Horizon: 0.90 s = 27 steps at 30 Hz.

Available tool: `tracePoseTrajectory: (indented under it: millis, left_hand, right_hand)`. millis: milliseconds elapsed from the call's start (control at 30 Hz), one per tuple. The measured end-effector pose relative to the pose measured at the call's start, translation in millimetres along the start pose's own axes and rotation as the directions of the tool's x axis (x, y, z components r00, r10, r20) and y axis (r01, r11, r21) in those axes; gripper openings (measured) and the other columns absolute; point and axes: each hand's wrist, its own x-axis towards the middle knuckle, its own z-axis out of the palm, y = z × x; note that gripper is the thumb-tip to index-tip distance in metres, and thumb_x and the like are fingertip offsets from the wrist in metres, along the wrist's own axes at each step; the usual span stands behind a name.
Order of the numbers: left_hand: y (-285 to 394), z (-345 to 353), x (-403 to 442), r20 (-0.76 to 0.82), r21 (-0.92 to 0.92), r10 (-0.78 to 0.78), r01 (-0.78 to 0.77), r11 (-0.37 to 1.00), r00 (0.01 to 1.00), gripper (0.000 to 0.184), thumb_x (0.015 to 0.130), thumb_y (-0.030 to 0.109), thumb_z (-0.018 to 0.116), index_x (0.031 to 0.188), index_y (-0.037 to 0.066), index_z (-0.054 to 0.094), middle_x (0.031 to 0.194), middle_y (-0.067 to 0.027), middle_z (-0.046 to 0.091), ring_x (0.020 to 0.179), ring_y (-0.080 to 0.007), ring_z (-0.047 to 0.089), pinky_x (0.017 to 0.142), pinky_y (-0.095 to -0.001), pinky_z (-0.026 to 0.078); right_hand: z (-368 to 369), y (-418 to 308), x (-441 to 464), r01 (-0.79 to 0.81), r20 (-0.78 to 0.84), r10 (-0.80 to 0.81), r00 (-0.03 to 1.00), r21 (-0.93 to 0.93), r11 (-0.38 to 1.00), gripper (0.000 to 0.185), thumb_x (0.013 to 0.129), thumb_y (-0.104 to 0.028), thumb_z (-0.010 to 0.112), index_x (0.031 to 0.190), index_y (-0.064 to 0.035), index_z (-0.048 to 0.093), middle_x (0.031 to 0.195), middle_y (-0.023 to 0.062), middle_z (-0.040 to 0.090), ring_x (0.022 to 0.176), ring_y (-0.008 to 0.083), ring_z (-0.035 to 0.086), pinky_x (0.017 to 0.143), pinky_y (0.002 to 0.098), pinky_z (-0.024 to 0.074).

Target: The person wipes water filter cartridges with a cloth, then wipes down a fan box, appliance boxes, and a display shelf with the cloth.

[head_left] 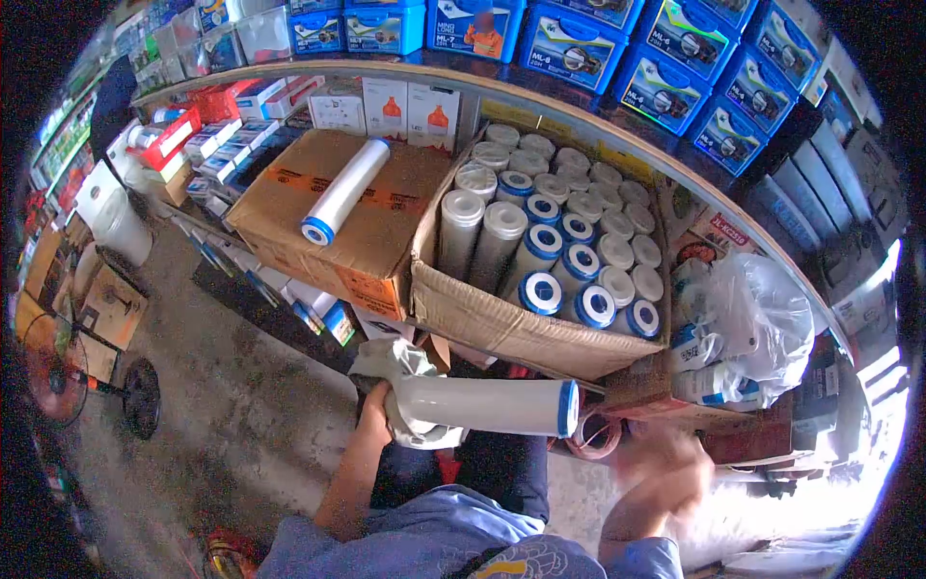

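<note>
The fingers of our left hand (pixel 376 415) clench a white cloth (pixel 397 365) bunched around one end of the cartridge (pixel 487 403), beside the open carton (pixel 540 334). Held only there, it could slip through loose folds or tip at its unsupported blue end. Our left forearm angles upward; our right hand (pixel 675 468), apart, blurs: we cannot tell its fingers' state.

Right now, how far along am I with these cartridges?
Hard to say exactly. One cartridge lies on the brown carton, perhaps done. Your left hand has another cartridge in a crumpled whitish wrap or cloth; your right hand is blurred. Upright cartridges fill much of the open box, probably left to do.
</note>
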Motion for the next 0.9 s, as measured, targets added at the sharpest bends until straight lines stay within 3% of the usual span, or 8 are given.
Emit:
tracePoseTrajectory:
  millis: [133, 233, 300, 467, 533, 667, 733, 900]
  left_hand:
    - [-16.5, -18.7, 15.4, 0.323, -0.066, -0.002, 0.025, 0.997, 0.946, 0.040, 0.087, 0.034, 0.039, 0.112, 0.005, 0.051, 0.106, -0.0095, 0.057, 0.097, -0.0228, 0.054, 0.084, -0.0366, 0.044]
    - [-19.3, -20.3, 14.5, 0.511, 0.266, 0.304, -0.484, 0.833, 0.804, 0.041, 0.088, 0.034, 0.036, 0.113, 0.005, 0.050, 0.107, -0.0093, 0.056, 0.098, -0.0215, 0.054, 0.085, -0.0365, 0.043]
    - [-22.3, -24.4, 21.8, 0.436, 0.018, 0.059, -0.075, 0.997, 0.898, 0.041, 0.088, 0.034, 0.035, 0.113, 0.004, 0.050, 0.107, -0.0090, 0.055, 0.099, -0.0204, 0.054, 0.085, -0.0354, 0.044]
    - [-35.7, -41.5, 33.5, 0.550, -0.118, 0.034, 0.037, 0.992, 0.835, 0.040, 0.088, 0.033, 0.035, 0.113, 0.004, 0.050, 0.107, -0.0089, 0.055, 0.098, -0.0203, 0.054, 0.086, -0.0347, 0.043]
    - [-24.6, -21.6, 8.2, 0.423, 0.230, 0.224, -0.343, 0.911, 0.878, 0.040, 0.089, 0.032, 0.034, 0.113, 0.004, 0.050, 0.108, -0.0084, 0.055, 0.098, -0.0203, 0.054, 0.086, -0.0351, 0.044]
    - [-31.1, -37.5, 27.0, 0.471, 0.041, 0.130, -0.169, 0.985, 0.873, 0.039, 0.089, 0.031, 0.033, 0.113, 0.005, 0.050, 0.108, -0.0082, 0.055, 0.099, -0.0206, 0.053, 0.086, -0.0356, 0.044]
    - [-29.7, -32.2, 21.8, 0.562, 0.177, 0.327, -0.497, 0.849, 0.760, 0.041, 0.088, 0.034, 0.033, 0.113, 0.006, 0.051, 0.108, -0.0095, 0.055, 0.099, -0.0222, 0.053, 0.086, -0.0372, 0.043]
    - [-36.4, -38.6, 40.0, 0.238, -0.178, -0.181, 0.226, 0.958, 0.954, 0.048, 0.086, 0.041, 0.033, 0.114, 0.005, 0.049, 0.112, -0.0126, 0.054, 0.100, -0.0282, 0.053, 0.086, -0.0418, 0.043]
  right_hand:
    - [-3.0, 6.0, 6.2, -0.072, 0.073, 0.059, 0.996, 0.184, 0.980, 0.054, 0.069, -0.045, 0.066, 0.102, -0.0035, 0.057, 0.103, 0.0141, 0.058, 0.089, 0.0290, 0.057, 0.076, 0.0416, 0.0476]
    - [11.3, 14.1, 16.3, -0.146, 0.135, 0.104, 0.985, 0.356, 0.923, 0.051, 0.071, -0.043, 0.065, 0.101, -0.0025, 0.057, 0.102, 0.0137, 0.058, 0.088, 0.0274, 0.057, 0.075, 0.0403, 0.0474]
    - [25.6, 20.6, 25.9, -0.198, 0.172, 0.132, 0.976, 0.458, 0.867, 0.049, 0.072, -0.041, 0.065, 0.100, -0.0018, 0.057, 0.101, 0.0134, 0.059, 0.087, 0.0263, 0.057, 0.075, 0.0394, 0.0473]
    - [65.5, 36.7, 54.2, -0.353, 0.295, 0.202, 0.934, 0.667, 0.656, 0.045, 0.075, -0.037, 0.063, 0.099, -0.0002, 0.056, 0.099, 0.0127, 0.059, 0.085, 0.0237, 0.057, 0.074, 0.0373, 0.0470]
    - [80.3, 44.1, 66.8, -0.399, 0.341, 0.211, 0.916, 0.731, 0.554, 0.044, 0.076, -0.036, 0.063, 0.099, 0.0005, 0.055, 0.098, 0.0125, 0.059, 0.085, 0.0226, 0.057, 0.073, 0.0365, 0.0469]
    - [111.1, 55.1, 88.4, -0.474, 0.423, 0.216, 0.880, 0.815, 0.333, 0.040, 0.078, -0.033, 0.062, 0.098, 0.0018, 0.055, 0.096, 0.0119, 0.059, 0.083, 0.0205, 0.057, 0.072, 0.0348, 0.0466]
    - [123.4, 56.9, 101.2, -0.495, 0.455, 0.210, 0.865, 0.841, 0.218, 0.039, 0.079, -0.031, 0.061, 0.097, 0.0025, 0.054, 0.095, 0.0116, 0.059, 0.083, 0.0194, 0.057, 0.072, 0.0339, 0.0465]
    - [134.7, 36.4, 101.6, -0.378, 0.377, 0.152, 0.914, 0.651, 0.659, 0.043, 0.075, -0.028, 0.062, 0.100, 0.0059, 0.053, 0.104, 0.0199, 0.055, 0.092, 0.0272, 0.055, 0.079, 0.0353, 0.0451]
